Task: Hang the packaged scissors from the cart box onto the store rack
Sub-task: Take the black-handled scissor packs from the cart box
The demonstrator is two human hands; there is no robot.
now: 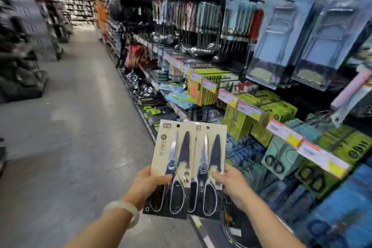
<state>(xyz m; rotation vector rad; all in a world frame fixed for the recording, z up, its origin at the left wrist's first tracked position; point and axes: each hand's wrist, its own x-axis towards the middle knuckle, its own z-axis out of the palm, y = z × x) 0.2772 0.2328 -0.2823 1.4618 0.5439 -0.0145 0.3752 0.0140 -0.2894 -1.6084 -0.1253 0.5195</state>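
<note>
So we stand in the aisle with two scissor packs fanned out before us, the left pack [174, 167] overlapping the right pack [209, 169] a little. Our left hand [148, 184] grips the left pack at its lower edge, thumb across the front; our right hand [231, 182] pinches the right pack the same way, thumb on the card face. Both packs are upright, hang holes at the top, held in the air just in front of the rack [261, 96] and touching none of it.

We judge the task to be midway for these two: they are out of the cart box, which is not in view, and neither is hung yet. What is left is to find the right hook among the lower rows, where other scissors [275, 165] hang behind the price strips [285, 132], and thread each hole onto it. The picture is blurred, so we cannot tell which hook is free.
</note>
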